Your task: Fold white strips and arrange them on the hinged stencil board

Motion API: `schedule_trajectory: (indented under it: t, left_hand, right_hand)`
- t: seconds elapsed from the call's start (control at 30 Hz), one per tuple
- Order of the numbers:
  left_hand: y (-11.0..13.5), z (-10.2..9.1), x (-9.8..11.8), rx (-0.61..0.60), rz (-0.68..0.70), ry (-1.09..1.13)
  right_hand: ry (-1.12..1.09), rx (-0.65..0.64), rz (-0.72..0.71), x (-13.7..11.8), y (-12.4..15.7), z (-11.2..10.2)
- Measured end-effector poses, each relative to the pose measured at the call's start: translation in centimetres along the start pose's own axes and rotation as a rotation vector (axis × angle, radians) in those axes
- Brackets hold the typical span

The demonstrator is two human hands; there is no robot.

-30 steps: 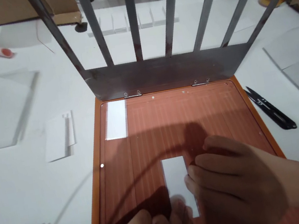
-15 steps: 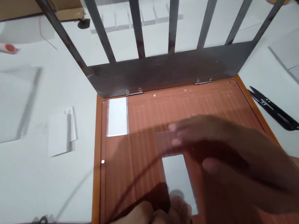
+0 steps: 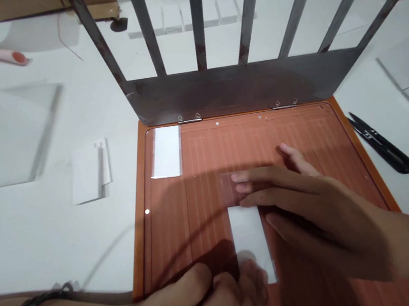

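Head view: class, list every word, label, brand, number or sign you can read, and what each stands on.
No readable text.
Snips: pale marks, too small to tell whether they are lettering.
Card at the left hand: no print visible.
Board: no print visible.

Card [image 3: 248, 234] on board [image 3: 209, 157], snips [image 3: 382, 144] right.

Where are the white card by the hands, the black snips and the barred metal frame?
White card [image 3: 249, 234]: head view, middle of its face.
Black snips [image 3: 384, 147]: head view, middle of the body.
Metal frame [image 3: 244, 86]: head view, wide solid bar above the hinges.
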State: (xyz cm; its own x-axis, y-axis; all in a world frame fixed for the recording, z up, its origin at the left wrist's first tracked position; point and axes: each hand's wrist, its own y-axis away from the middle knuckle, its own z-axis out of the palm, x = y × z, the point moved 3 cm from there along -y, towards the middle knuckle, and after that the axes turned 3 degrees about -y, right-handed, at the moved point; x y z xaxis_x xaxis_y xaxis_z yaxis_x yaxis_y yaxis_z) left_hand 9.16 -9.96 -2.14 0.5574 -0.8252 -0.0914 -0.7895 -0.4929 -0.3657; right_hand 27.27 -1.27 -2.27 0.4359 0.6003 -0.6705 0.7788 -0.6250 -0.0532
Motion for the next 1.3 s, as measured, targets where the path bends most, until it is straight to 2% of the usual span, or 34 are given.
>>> schedule_trajectory:
  t: [0.13,0.33,0.53,0.77,0.93,1.03,1.1,1.2,1.27,1.3]
  left_hand:
    - [-0.3,-0.1,0.0,0.011,0.009,0.062]
    - [-0.5,-0.2,0.2,0.046,-0.144,0.059]
    - [-0.5,0.3,0.3,0.091,-0.085,0.103]
    - [-0.6,-0.3,0.1,-0.014,-0.037,0.151]
    - [-0.6,-0.2,0.0,-0.016,-0.065,0.191]
    - [-0.6,0.1,0.0,0.021,-0.073,0.215]
    - [-0.7,0.3,0.0,0.027,-0.086,0.221]
    - [-0.7,0.6,0.0,0.050,-0.110,0.235]
    - [-0.7,0.6,0.1,0.092,-0.109,0.240]
    - [-0.7,0.6,0.1,0.105,-0.108,0.240]
  right_hand:
    - [-0.029,0.002,0.025,-0.1,0.1,0.0]
    - [-0.037,0.011,-0.006,-0.1,0.1,0.0]
    - [-0.013,0.023,-0.030,-0.2,0.2,0.0]
    - [-0.007,0.040,-0.038,-0.2,0.0,0.1]
    - [-0.012,0.043,-0.037,-0.2,0.0,0.0]
    - [-0.068,0.033,0.014,0.0,-0.1,-0.1]
    - [-0.146,0.087,0.043,0.3,-0.2,-0.6]
    - [-0.209,0.239,0.050,0.6,-0.3,-1.5]
    - [-0.084,0.284,0.026,0.6,-0.4,-1.8]
    - [0.026,0.268,0.005,0.5,-0.4,-1.7]
